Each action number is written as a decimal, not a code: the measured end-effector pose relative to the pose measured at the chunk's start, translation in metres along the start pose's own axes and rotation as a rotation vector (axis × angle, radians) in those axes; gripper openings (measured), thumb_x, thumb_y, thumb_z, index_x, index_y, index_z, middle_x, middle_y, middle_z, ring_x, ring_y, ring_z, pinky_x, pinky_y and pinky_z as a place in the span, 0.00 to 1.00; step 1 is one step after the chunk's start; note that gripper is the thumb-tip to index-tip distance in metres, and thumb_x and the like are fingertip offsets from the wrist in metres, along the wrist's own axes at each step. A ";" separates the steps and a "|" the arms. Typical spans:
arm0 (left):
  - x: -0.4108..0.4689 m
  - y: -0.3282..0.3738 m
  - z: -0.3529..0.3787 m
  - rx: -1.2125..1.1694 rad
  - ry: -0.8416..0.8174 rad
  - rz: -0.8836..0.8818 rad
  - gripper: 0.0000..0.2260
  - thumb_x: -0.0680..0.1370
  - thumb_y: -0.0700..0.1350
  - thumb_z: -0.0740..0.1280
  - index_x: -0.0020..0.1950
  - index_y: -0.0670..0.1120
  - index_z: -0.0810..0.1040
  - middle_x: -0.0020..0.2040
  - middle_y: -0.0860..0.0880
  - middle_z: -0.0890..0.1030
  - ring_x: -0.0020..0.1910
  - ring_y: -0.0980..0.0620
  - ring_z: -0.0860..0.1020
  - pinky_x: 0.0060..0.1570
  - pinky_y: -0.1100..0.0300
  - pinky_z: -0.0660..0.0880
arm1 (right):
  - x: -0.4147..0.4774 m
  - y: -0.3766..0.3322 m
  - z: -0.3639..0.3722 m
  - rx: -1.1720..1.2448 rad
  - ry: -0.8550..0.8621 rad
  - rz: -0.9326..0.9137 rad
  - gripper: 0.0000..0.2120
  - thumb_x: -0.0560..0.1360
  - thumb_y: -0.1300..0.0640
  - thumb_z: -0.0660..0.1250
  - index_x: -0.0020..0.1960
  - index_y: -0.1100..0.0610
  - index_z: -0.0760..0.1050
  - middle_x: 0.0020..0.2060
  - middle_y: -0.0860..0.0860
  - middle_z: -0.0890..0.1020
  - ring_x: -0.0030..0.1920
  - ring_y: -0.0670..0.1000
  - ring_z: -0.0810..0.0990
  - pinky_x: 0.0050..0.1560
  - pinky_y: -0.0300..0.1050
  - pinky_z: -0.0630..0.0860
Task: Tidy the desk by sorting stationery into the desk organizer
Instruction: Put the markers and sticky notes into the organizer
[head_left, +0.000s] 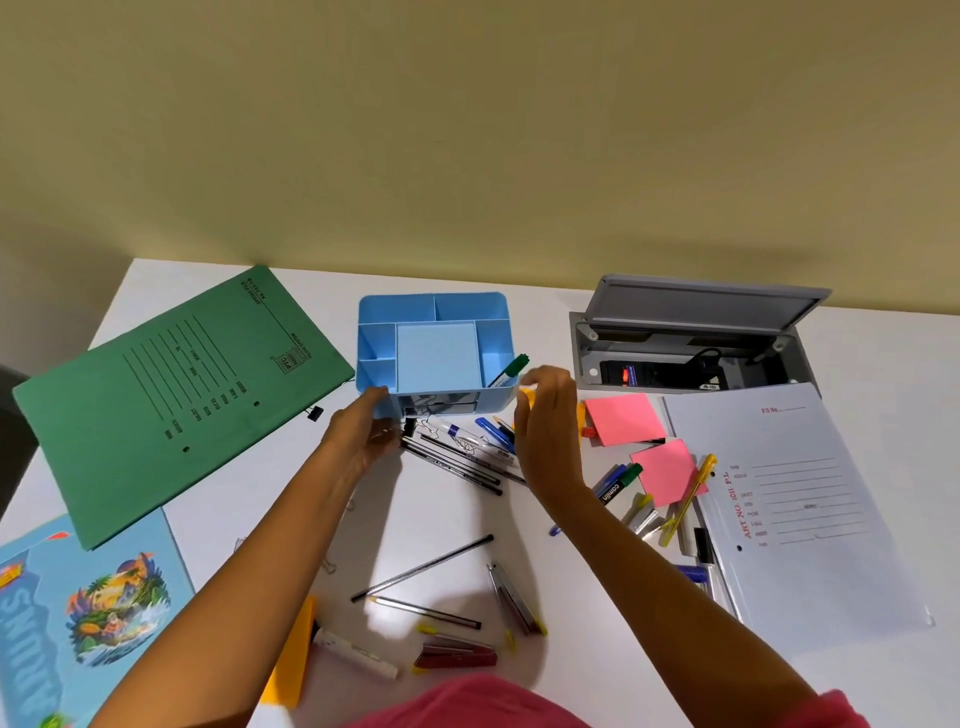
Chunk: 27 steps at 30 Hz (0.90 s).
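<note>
The blue desk organizer (498, 306) stands at the back middle of the white desk, with a green-capped marker (511, 368) leaning in its right compartment. My left hand (363, 428) rests against the organizer's front left corner, fingers fairly straight. My right hand (545, 415) hovers by the front right corner and pinches a small yellow item (528, 395) between thumb and fingers. Between the hands lie black pens (452, 464), blue pens (493, 431) and a black binder clip (409, 427).
A green folder (171, 400) lies left, a white folder (810, 509) right, a blue book (78, 623) near left. Pink sticky pads (623, 418), markers (613, 483), a yellow pen (691, 499), pencils (423, 569), a red stapler (457, 657) and an open cable box (691, 353) surround them.
</note>
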<state>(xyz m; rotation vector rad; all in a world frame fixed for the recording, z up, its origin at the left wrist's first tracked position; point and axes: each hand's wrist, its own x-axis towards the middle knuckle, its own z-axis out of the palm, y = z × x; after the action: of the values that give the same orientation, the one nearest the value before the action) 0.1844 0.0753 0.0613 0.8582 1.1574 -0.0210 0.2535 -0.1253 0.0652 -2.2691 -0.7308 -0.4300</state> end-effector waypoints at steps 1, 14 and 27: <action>0.001 0.001 -0.002 -0.006 0.043 0.021 0.11 0.77 0.45 0.65 0.55 0.40 0.69 0.39 0.41 0.74 0.36 0.46 0.75 0.36 0.56 0.76 | -0.007 0.001 0.001 0.015 -0.014 0.000 0.19 0.70 0.74 0.68 0.52 0.59 0.65 0.45 0.62 0.77 0.43 0.58 0.77 0.41 0.47 0.78; 0.002 0.001 -0.009 0.161 0.060 0.286 0.14 0.82 0.43 0.58 0.66 0.44 0.72 0.55 0.43 0.77 0.51 0.47 0.76 0.48 0.60 0.74 | -0.063 0.035 0.051 -0.251 -0.478 0.098 0.17 0.64 0.59 0.79 0.48 0.61 0.77 0.41 0.55 0.80 0.40 0.53 0.78 0.35 0.42 0.77; 0.014 -0.004 -0.023 0.211 -0.009 0.280 0.11 0.81 0.44 0.60 0.39 0.46 0.72 0.36 0.50 0.70 0.35 0.54 0.68 0.39 0.62 0.67 | -0.041 0.018 -0.004 0.137 -0.205 0.119 0.11 0.79 0.51 0.61 0.53 0.59 0.71 0.44 0.52 0.75 0.42 0.46 0.71 0.38 0.32 0.68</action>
<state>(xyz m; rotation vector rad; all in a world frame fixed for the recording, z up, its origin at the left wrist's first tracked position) 0.1705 0.0923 0.0451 1.2005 1.0302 0.0844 0.2315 -0.1543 0.0382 -2.2331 -0.6998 -0.0888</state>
